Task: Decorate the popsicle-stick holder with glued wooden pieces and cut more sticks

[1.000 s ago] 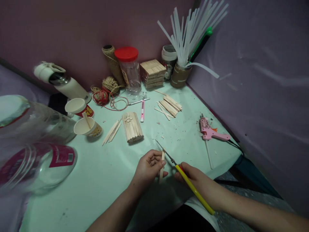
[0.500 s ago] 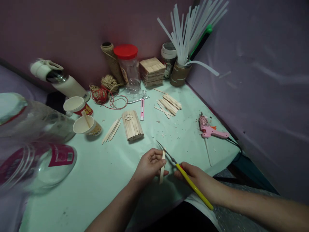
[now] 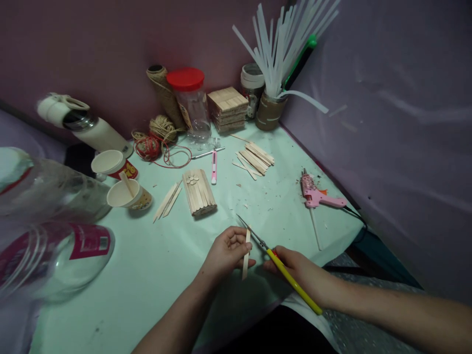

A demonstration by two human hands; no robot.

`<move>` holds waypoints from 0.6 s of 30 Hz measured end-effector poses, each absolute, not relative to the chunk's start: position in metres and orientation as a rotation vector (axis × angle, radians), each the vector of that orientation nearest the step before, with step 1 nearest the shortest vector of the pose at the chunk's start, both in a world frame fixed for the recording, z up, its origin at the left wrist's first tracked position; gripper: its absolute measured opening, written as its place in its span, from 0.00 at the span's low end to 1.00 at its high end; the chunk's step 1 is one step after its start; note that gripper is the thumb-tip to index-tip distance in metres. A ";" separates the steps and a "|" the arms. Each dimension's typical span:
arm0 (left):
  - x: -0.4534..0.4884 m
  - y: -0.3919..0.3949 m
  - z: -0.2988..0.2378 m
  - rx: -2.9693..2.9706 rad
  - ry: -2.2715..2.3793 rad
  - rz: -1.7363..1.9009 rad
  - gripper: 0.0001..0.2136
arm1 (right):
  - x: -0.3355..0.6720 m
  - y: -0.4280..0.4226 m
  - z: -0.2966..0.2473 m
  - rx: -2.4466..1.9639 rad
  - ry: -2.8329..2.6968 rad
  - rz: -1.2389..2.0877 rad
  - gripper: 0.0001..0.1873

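My left hand (image 3: 230, 250) pinches a flat wooden craft stick (image 3: 246, 260), held nearly upright over the front of the table. Scissors with yellow handles (image 3: 291, 280) are in my right hand (image 3: 295, 265), their blades angled up and left across the top end of the stick. Whether the blades are fully closed is too small to tell. Beyond my left hand lies a small panel faced with craft sticks (image 3: 200, 194), with a flower shape near its top. Cut stick pieces (image 3: 167, 201) lie left of it.
A pink glue gun (image 3: 317, 194) lies at the right, its cord over the table edge. Loose sticks (image 3: 256, 160) and a pink cutter (image 3: 214, 167) lie mid-table. Paper cups (image 3: 129, 194), twine balls, a red-lidded jar (image 3: 190, 103) and a jar of white glue sticks (image 3: 271, 113) stand behind.
The whole view has shifted slightly, so the table things appear a little further left. Both hands keep nearly the same pose on the stick and scissors.
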State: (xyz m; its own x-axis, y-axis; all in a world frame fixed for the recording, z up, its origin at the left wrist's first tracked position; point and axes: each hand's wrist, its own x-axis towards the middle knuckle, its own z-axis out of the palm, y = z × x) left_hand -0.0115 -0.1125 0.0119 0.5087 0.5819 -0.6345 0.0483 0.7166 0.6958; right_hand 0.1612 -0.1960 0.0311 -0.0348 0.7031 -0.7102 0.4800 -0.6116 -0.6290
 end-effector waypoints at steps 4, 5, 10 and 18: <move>-0.013 -0.113 0.009 0.747 0.994 0.345 0.21 | 0.163 -0.196 0.030 -2.029 -1.263 1.715 0.19; -0.013 -0.113 0.009 0.754 0.995 0.352 0.21 | 0.163 -0.195 0.030 -2.024 -1.263 1.721 0.19; -0.014 -0.114 0.012 0.782 0.976 0.335 0.20 | 0.165 -0.191 0.034 -2.003 -1.306 1.755 0.20; -0.016 -0.113 0.016 0.785 0.977 0.324 0.18 | 0.163 -0.187 0.034 -2.062 -1.238 1.785 0.24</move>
State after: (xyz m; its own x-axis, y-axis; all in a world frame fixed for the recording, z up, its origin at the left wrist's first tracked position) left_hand -0.0155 -0.1134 0.0162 0.5403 0.5738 -0.6155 0.0914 0.6871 0.7208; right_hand 0.1628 -0.1868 0.0344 -0.0464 0.6535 -0.7555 0.4789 -0.6492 -0.5909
